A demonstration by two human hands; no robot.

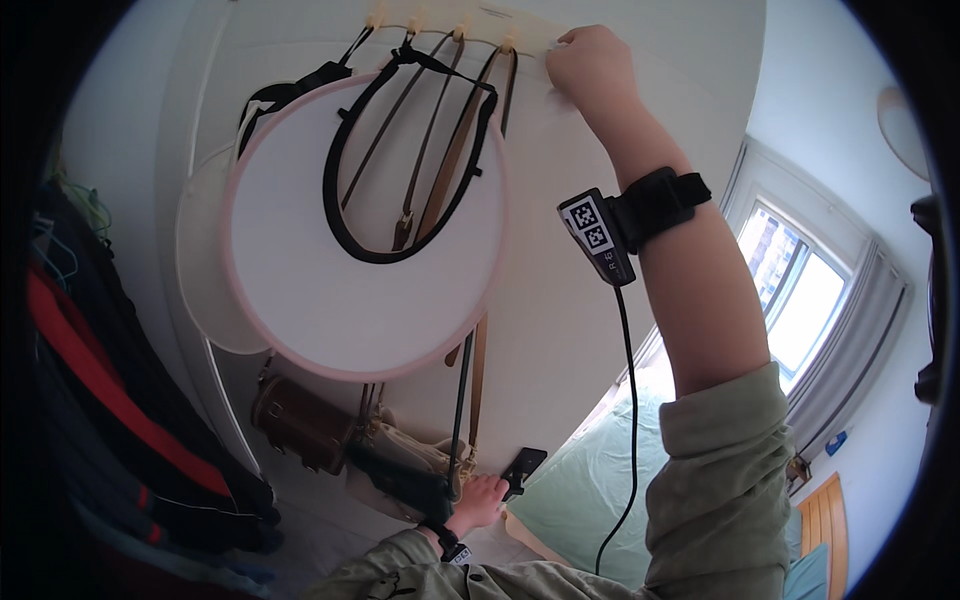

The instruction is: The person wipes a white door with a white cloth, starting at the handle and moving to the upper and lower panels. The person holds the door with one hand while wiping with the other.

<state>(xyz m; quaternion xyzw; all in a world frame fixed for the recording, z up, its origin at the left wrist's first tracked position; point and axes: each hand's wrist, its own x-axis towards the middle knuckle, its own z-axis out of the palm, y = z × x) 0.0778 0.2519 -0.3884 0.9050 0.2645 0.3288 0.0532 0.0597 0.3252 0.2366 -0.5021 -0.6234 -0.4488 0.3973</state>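
My right hand [592, 67] is raised to the right end of a cream hook rail [487, 21] on a white door panel [570, 315]. Its fingers are curled against the surface; whatever lies inside them is hidden. Low down, my left hand [484, 501] is beside the hanging bags, close to a black rectangular fitting [526, 465]; I cannot tell whether it grips anything. From the rail hang a white round sun visor hat [300, 300] with pink trim and black band, several straps, a brown leather barrel bag [304, 424], a beige bag [409, 439] and a dark green bag [405, 484].
Dark clothes [97, 390] hang at the left, one with a red stripe. A bed with a pale green sheet [592, 480] lies beyond the panel's right edge. A black cable [631, 390] runs down from the tracker [596, 236] on my right forearm.
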